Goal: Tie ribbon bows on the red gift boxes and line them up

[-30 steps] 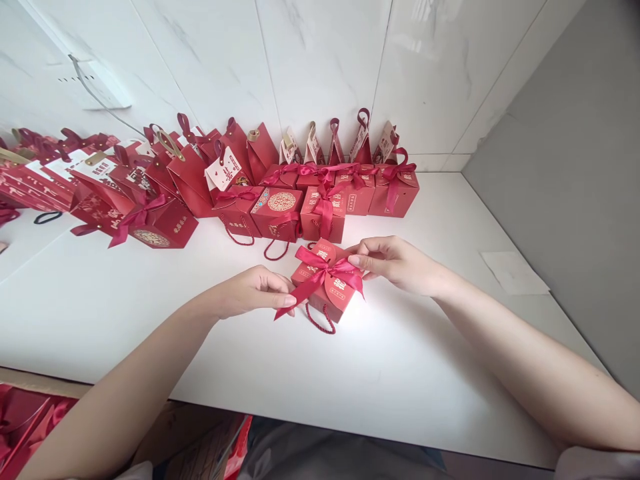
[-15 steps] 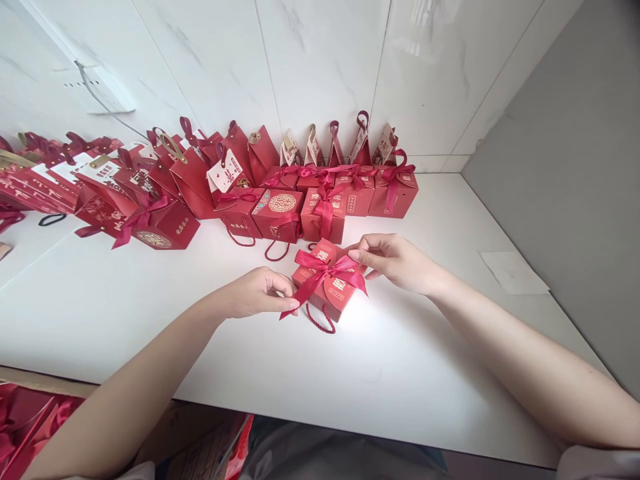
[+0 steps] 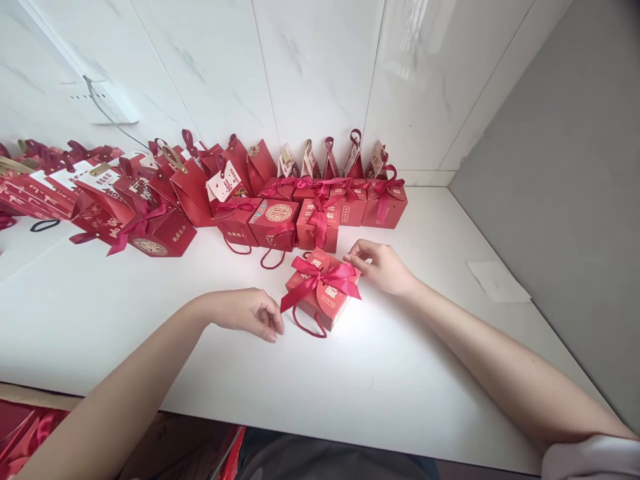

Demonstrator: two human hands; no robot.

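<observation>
A small red gift box (image 3: 327, 312) with gold lettering sits on the white table, a pink-red satin ribbon (image 3: 321, 275) tied in a bow across its top. From its front side hangs a twisted red cord handle (image 3: 309, 328). My left hand (image 3: 253, 313) is just left of the box, fingers loosely curled and apart, below the ribbon's left tail and holding nothing. Beside the box's back right corner is my right hand (image 3: 377, 265), thumb and fingers bent near the bow's right loop. Whether its fingertips touch the box is hard to make out.
Several red gift boxes (image 3: 277, 223) with ribbons stand in rows behind. More peaked red boxes (image 3: 193, 193) line the wall at left. A white paper (image 3: 499, 281) lies at right by the grey partition (image 3: 565, 187). Red items fill a carton (image 3: 25, 433) below the table's front edge.
My left hand has let go of the ribbon's left tail and moved down and left. My right hand has drawn off the bow's right loop. The camera view has shifted slightly.
</observation>
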